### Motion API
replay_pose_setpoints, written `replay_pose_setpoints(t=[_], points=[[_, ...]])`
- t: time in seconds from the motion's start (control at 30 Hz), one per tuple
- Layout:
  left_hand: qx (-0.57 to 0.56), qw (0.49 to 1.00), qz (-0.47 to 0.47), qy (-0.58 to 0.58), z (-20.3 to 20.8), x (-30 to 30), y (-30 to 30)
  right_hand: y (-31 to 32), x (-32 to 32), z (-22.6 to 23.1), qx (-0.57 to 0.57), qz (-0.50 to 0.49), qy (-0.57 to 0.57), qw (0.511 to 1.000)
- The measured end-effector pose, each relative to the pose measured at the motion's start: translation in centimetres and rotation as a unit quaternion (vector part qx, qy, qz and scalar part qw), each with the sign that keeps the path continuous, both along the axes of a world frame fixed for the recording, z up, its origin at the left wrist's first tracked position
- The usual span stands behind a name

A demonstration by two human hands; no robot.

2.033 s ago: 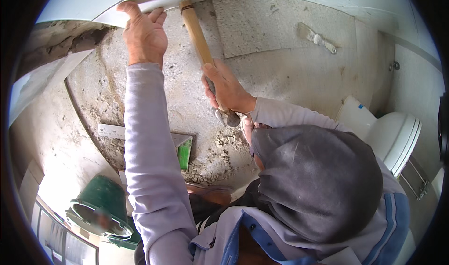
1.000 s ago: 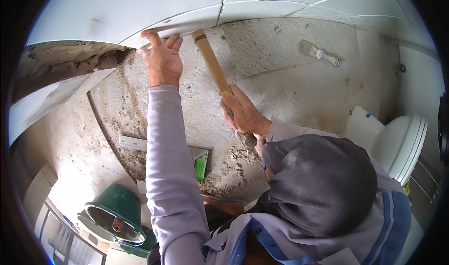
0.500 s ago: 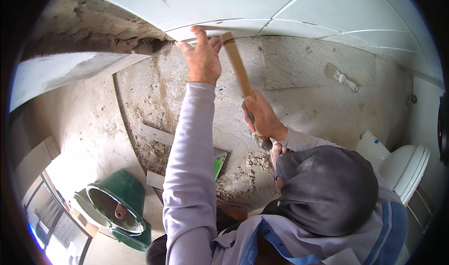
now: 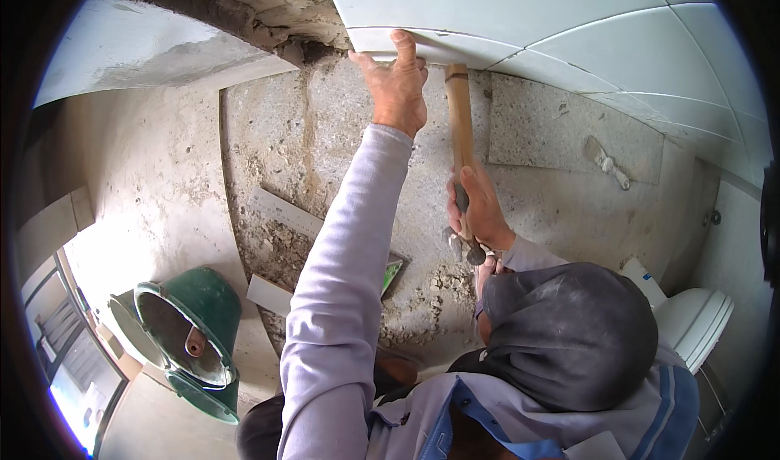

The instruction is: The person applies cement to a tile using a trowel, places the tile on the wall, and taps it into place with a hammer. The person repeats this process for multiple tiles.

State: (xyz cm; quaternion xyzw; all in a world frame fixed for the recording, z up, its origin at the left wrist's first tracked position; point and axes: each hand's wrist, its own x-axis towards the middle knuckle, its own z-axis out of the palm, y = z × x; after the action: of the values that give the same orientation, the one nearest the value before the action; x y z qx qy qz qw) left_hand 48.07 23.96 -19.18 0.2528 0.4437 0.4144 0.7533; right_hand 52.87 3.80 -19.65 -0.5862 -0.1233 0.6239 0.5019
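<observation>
My left hand (image 4: 396, 86) reaches up to the narrow white wall tile (image 4: 463, 47) at the base of the wall. Its fingers are spread, with fingertips against the tile near its left end. My right hand (image 4: 485, 212) is closed around a hammer (image 4: 460, 119), gripping it close to its metal head. The wooden handle points away from me, and its end is at or close to the tile's lower edge; touching or apart, I cannot tell. Part of the hammer head is hidden by my fingers. Dark cloth (image 4: 569, 338), apparently over my bent knee, covers part of my right forearm.
A scraper or trowel (image 4: 607, 162) lies on the rough floor at right. Tile offcuts (image 4: 284, 210) and rubble (image 4: 272, 249) lie left of centre. Green buckets (image 4: 199, 305) lie tipped at lower left. A white toilet (image 4: 695, 322) stands at right. A broken recess (image 4: 260, 9) opens at upper left.
The view has shifted, so much of the scene sits differently in the picture. The hammer handle has turned more upright. My left hand stays at the tile's left end.
</observation>
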Motion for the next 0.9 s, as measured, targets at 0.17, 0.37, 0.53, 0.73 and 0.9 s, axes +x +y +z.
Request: replay_pose_setpoints(t=[0.17,0.37,0.53,0.73,0.9], points=[[0.029,0.999,0.021,0.023,-1.4,0.2,0.1,0.1,0.3,0.0,0.006,0.035,-0.020,0.999],[0.022,0.999,0.028,0.025,-0.8,0.7,-0.2,0.0,0.2,0.4,0.000,0.031,-0.007,0.999],[0.024,0.999,0.032,0.027,-0.7,0.6,-0.4,0.8,0.6,0.4,0.009,0.033,-0.011,0.999],[0.009,0.999,0.019,0.043,0.2,0.9,-0.5,0.8,0.8,0.3,0.039,0.043,-0.010,0.998],[-0.024,0.996,-0.021,0.085,0.7,0.0,0.0,0.7,0.8,0.2,0.044,0.066,-0.022,0.997]])
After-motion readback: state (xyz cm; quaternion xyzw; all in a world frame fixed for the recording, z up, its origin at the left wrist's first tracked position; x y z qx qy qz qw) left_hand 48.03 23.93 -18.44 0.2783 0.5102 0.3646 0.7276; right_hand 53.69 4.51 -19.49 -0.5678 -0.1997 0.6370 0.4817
